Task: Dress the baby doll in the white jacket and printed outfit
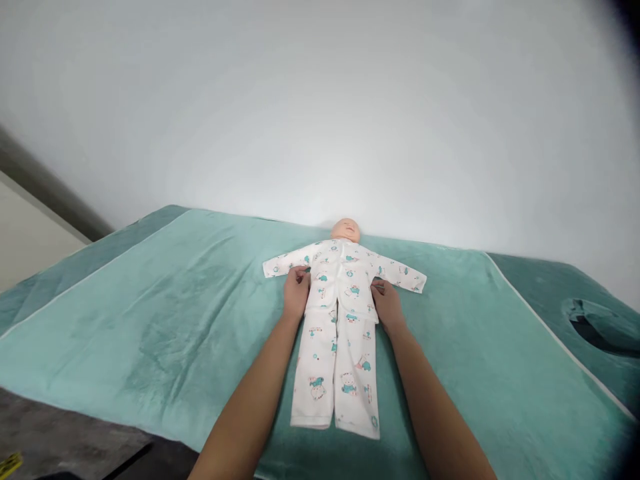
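A baby doll (346,230) lies on its back, head toward the wall. It has on a white printed baby shirt (340,273), with the sleeves spread out to both sides. Below the shirt hem, white printed baby pants (355,367) stretch straight toward me, the two legs side by side. My left hand (297,291) is closed at the shirt's left side edge, just under the sleeve. At the opposite side edge, my right hand (387,303) is closed with curled fingers on the fabric. The doll's hands and feet are hidden by the clothes.
A green plush cover (175,320) with some creases lies over the bed. A pale wall (320,120) rises behind it. Near the right edge is a round opening (600,327). Dark floor (65,427) and a yellow item (11,464) show at lower left.
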{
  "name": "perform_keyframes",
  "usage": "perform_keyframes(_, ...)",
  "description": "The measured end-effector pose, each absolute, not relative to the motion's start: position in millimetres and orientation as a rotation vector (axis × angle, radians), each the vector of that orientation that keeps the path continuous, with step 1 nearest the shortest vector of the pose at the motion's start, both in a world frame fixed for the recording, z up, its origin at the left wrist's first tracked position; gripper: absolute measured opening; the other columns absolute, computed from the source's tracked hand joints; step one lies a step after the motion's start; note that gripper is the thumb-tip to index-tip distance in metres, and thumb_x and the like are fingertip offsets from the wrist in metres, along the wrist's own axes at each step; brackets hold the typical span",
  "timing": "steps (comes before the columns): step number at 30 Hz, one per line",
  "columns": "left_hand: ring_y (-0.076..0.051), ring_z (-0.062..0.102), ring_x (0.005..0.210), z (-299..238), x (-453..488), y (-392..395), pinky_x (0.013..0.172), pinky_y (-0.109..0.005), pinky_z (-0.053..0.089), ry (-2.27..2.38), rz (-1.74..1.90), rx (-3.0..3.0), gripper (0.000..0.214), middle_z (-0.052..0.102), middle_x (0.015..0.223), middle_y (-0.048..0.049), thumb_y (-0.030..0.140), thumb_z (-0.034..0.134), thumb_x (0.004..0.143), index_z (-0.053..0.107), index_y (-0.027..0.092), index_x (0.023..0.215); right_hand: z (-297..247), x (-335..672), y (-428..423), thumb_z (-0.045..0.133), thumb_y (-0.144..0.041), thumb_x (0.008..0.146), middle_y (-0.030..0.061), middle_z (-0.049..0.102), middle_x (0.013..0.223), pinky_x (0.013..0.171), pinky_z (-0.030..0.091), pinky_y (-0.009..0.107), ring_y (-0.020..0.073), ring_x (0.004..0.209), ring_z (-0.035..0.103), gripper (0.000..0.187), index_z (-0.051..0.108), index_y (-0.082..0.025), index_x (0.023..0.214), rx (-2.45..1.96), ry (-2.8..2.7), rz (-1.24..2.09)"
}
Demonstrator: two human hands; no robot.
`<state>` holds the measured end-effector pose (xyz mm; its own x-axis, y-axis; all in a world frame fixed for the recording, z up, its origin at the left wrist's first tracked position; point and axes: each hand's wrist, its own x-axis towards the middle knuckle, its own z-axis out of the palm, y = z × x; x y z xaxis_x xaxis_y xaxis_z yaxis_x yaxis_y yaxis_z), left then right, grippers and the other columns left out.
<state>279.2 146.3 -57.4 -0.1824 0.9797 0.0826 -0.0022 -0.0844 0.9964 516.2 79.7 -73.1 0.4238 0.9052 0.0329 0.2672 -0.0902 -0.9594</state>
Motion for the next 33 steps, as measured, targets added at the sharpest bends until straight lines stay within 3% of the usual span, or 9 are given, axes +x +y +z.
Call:
perform_keyframes(5, -0.015, 0.055, 0.066, -52.2, 266.3, 119.2, 0.062, -0.027, 0.042, 1.284, 1.258, 1.292, 0.034, 0.063, 0.074, -0.0019, 0.048, 0.064, 0.084, 0.064, 0.018, 0.100, -60.8, 517.6, 50.0, 0.051, -0.065, 0.083, 0.0011, 0.060, 0.065, 0.058, 0.038, 0.029, 0.0197, 0.065, 0.054, 0.045, 0.054, -0.021, 0.073, -1.647, -1.152, 0.820)
perform_keyframes(8, -0.014, 0.054, 0.064, -55.0, 260.9, 107.6, 0.058, -0.025, 0.039, 1.249, 1.166, 1.332, 0.042, 0.065, 0.076, -0.0023, 0.053, 0.065, 0.082, 0.066, 0.018, 0.104, -57.5, 514.7, 35.6, 0.050, -0.064, 0.084, -0.0020, 0.052, 0.059, 0.060, 0.033, 0.027, 0.0168, 0.063, 0.048, 0.047, 0.047, -0.021, 0.064, -1.659, -1.363, 0.823)
perform_keyframes(13, -0.008, 0.042, 0.049, -55.3, 256.7, 100.8, 0.049, -0.021, 0.030, 1.096, 1.220, 1.140, 0.046, 0.053, 0.060, 0.0063, 0.050, 0.074, 0.074, 0.062, 0.018, 0.104, -63.1, 514.6, 25.6, 0.047, -0.058, 0.087, -0.0031, 0.042, 0.058, 0.059, 0.030, 0.027, 0.0151, 0.062, 0.041, 0.045, 0.039, -0.021, 0.062, -1.668, -1.291, 0.684)
perform_keyframes(17, -0.006, 0.034, 0.047, -50.7, 253.3, 98.5, 0.048, -0.020, 0.026, 0.991, 1.325, 1.013, 0.045, 0.041, 0.054, 0.0109, 0.041, 0.080, 0.068, 0.061, 0.018, 0.102, -64.3, 515.7, 21.3, 0.047, -0.054, 0.087, -0.0026, 0.044, 0.057, 0.058, 0.027, 0.027, 0.0149, 0.060, 0.042, 0.043, 0.040, -0.021, 0.059, -1.708, -1.357, 0.646)
perform_keyframes(21, -0.008, 0.044, 0.056, -52.8, 253.8, 95.8, 0.056, -0.021, 0.035, 0.960, 1.304, 1.071, 0.044, 0.051, 0.066, 0.0068, 0.040, 0.079, 0.072, 0.061, 0.018, 0.106, -62.6, 515.3, 18.4, 0.046, -0.056, 0.088, -0.0013, 0.049, 0.057, 0.058, 0.025, 0.027, 0.0155, 0.059, 0.044, 0.046, 0.044, -0.021, 0.060, -1.767, -1.394, 0.658)
perform_keyframes(26, -0.017, 0.057, 0.086, -55.0, 260.4, 88.9, 0.074, -0.026, 0.043, 1.189, 1.238, 1.346, 0.036, 0.066, 0.094, -0.0035, 0.050, 0.066, 0.084, 0.067, 0.019, 0.102, -64.6, 517.0, 15.6, 0.043, -0.061, 0.090, 0.0002, 0.054, 0.059, 0.059, 0.026, 0.027, 0.0165, 0.061, 0.047, 0.049, 0.046, -0.021, 0.061, -1.787, -1.415, 0.650)
perform_keyframes(28, -0.017, 0.056, 0.081, -53.7, 260.6, 85.8, 0.071, -0.026, 0.043, 1.199, 1.204, 1.363, 0.038, 0.065, 0.086, -0.0020, 0.051, 0.066, 0.084, 0.067, 0.020, 0.105, -66.3, 517.0, 13.3, 0.042, -0.060, 0.090, 0.0002, 0.053, 0.059, 0.058, 0.026, 0.028, 0.0169, 0.061, 0.047, 0.048, 0.044, -0.022, 0.062, -1.801, -1.400, 0.629)
perform_keyframes(33, -0.009, 0.040, 0.055, -51.0, 252.8, 77.0, 0.056, -0.022, 0.032, 1.015, 1.182, 1.189, 0.041, 0.045, 0.060, 0.0080, 0.043, 0.075, 0.078, 0.063, 0.020, 0.109, -76.8, 516.1, 6.1, 0.043, -0.053, 0.090, -0.0010, 0.047, 0.056, 0.057, 0.024, 0.029, 0.0161, 0.057, 0.042, 0.043, 0.041, -0.022, 0.060, -1.834, -1.439, 0.498)
